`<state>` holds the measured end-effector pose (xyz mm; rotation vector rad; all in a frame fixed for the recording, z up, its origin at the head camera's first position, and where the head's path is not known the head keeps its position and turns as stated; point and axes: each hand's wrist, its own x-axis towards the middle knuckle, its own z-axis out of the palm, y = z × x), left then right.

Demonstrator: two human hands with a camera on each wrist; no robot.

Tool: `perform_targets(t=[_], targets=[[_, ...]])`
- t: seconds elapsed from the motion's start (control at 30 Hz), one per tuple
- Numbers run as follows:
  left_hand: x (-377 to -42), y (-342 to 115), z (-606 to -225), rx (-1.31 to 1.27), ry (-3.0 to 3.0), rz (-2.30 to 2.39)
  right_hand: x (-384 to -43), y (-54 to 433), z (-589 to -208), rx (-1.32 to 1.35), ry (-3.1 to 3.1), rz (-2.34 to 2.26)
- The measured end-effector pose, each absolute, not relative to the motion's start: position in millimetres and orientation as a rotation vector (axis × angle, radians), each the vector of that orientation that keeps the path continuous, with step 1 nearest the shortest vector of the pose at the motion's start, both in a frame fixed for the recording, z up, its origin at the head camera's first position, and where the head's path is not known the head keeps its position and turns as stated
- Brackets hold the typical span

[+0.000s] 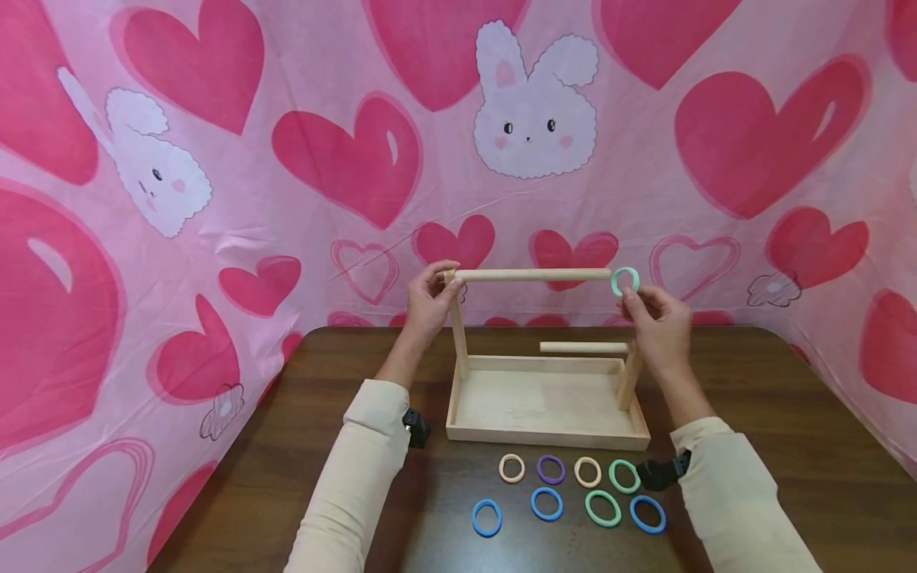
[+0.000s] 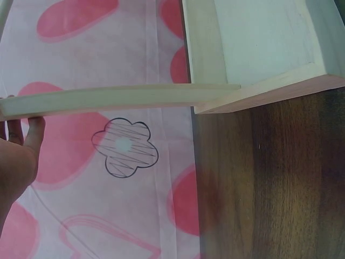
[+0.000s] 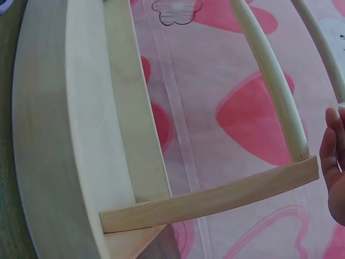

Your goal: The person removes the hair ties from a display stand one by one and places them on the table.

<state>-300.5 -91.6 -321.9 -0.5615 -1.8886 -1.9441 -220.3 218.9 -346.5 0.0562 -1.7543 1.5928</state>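
A pale wooden tray (image 1: pixel 548 438) carries an upright post at each end. My left hand (image 1: pixel 430 302) grips the top of the left post (image 1: pixel 459 334), where the upper rod (image 1: pixel 533 274) begins; the left wrist view shows fingers against that post (image 2: pixel 108 101). Between thumb and fingers, my right hand (image 1: pixel 662 326) pinches a mint green ring (image 1: pixel 636 278) at the rod's free right end. Whether the ring is around the tip or just beside it, I cannot tell. Below, a lower rod (image 1: pixel 583 348) points left from the right post (image 3: pixel 210 202). The ring is hidden in the right wrist view.
In front of the tray, several rings lie in two loose rows on the dark wooden table (image 1: pixel 344 477), among them a purple ring (image 1: pixel 540 469), a beige ring (image 1: pixel 501 468) and a blue ring (image 1: pixel 475 517). A pink heart-patterned cloth (image 1: pixel 444 183) hangs behind the table.
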Motion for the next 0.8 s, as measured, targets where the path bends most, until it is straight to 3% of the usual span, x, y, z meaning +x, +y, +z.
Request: perform_targets(t=[0.23,0.57,0.8], targets=[[-301,-92,-322,-0.566,-1.894,-1.937,-208,218,-349,0.053,-1.793,1.692],[-300,-92,-321,-0.568,-1.891,-1.952,-197,216,-352,0.298,-1.623,1.988],[-300,-92,-321,-0.567,-1.889,-1.949,-184,216,-355,0.331,-1.718,2.1]])
